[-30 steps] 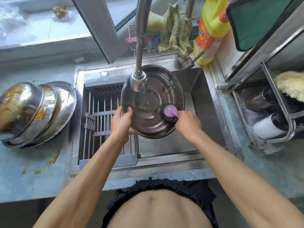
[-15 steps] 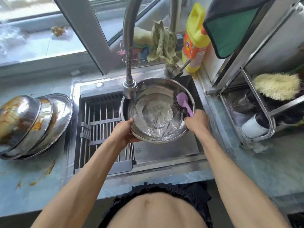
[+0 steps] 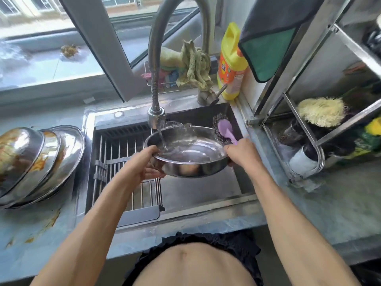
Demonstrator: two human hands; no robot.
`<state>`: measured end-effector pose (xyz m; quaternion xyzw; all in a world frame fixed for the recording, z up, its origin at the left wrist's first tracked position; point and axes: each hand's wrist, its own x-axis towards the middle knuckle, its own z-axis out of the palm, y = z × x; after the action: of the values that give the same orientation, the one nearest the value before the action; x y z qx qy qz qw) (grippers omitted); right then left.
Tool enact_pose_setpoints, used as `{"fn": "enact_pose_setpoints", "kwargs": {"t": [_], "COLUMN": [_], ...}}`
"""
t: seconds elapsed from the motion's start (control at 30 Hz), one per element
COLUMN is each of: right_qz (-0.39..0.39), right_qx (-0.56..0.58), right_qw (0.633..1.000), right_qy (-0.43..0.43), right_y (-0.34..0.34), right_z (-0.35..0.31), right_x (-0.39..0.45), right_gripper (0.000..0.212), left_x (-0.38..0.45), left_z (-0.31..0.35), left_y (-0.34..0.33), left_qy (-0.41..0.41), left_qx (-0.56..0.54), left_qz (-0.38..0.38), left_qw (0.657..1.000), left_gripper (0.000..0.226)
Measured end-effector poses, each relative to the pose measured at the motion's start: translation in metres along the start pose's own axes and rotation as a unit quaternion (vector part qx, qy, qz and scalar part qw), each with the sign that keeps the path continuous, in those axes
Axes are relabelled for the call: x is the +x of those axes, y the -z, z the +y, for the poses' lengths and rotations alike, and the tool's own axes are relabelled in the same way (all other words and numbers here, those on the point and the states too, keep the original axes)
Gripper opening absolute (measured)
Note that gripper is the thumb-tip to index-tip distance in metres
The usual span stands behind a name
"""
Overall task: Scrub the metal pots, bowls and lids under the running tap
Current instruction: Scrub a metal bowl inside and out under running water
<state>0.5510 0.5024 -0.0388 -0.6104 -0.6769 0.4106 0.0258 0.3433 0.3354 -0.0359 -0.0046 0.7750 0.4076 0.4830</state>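
Steel bowl (image 3: 188, 155) sits level under the tap (image 3: 156, 118); left hand (image 3: 142, 167) grips its left rim, right hand (image 3: 243, 154) its right, fingers also clasping the purple-handled scrubber (image 3: 223, 130).

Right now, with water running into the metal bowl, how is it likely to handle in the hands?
The metal bowl is probably slippery: it is wet and shiny. It likely grows heavier as the tap fills it, and may slop if tilted. The left hand and right hand at opposite rims suggest steadying.
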Motion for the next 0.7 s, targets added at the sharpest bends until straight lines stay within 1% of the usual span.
{"fn": "enact_pose_setpoints", "kwargs": {"t": [0.03, 0.1, 0.17, 0.2, 0.27, 0.33, 0.4, 0.47, 0.57, 0.7], "right_qz": [-0.025, -0.076, -0.119, -0.139, -0.163, -0.166, -0.129, -0.059, 0.045, 0.129], "right_qx": [0.038, 0.103, 0.149, 0.166, 0.189, 0.205, 0.216, 0.227, 0.207, 0.142], "right_qw": [0.999, 0.990, 0.976, 0.968, 0.956, 0.952, 0.957, 0.965, 0.975, 0.981], "right_qy": [-0.017, -0.056, -0.104, -0.126, -0.154, -0.157, -0.142, -0.114, -0.061, 0.016], "right_y": [-0.008, -0.026, -0.045, -0.056, -0.076, -0.092, -0.101, -0.104, -0.097, -0.063], "right_z": [0.003, 0.005, 0.006, 0.007, 0.012, 0.014, 0.015, 0.015, 0.012, 0.008], "right_x": [0.002, 0.001, 0.000, 0.000, 0.002, 0.003, 0.003, 0.002, -0.002, -0.008], "right_gripper": [0.041, 0.022, 0.006, 0.004, 0.009, 0.011, 0.009, 0.012, 0.017, 0.008], "left_x": [-0.003, -0.008, -0.013, -0.015, -0.016, -0.017, -0.017, -0.010, 0.006, 0.018], "left_z": [0.005, 0.014, 0.019, 0.020, 0.018, 0.014, 0.012, 0.006, -0.006, -0.018], "left_y": [0.007, 0.019, 0.026, 0.029, 0.031, 0.034, 0.037, 0.041, 0.039, 0.020], "left_qy": [-0.019, -0.066, -0.113, -0.136, -0.183, -0.217, -0.222, -0.206, -0.188, -0.134], "left_qx": [0.023, 0.064, 0.102, 0.126, 0.157, 0.153, 0.132, 0.101, 0.073, 0.001], "left_qz": [0.012, 0.039, 0.058, 0.065, 0.071, 0.064, 0.039, 0.017, 0.022, 0.001], "left_qw": [0.999, 0.995, 0.987, 0.980, 0.968, 0.962, 0.965, 0.973, 0.979, 0.991], "left_gripper": [0.027, 0.034, 0.035, 0.033, 0.025, 0.022, 0.034, 0.045, 0.045, 0.040]}}
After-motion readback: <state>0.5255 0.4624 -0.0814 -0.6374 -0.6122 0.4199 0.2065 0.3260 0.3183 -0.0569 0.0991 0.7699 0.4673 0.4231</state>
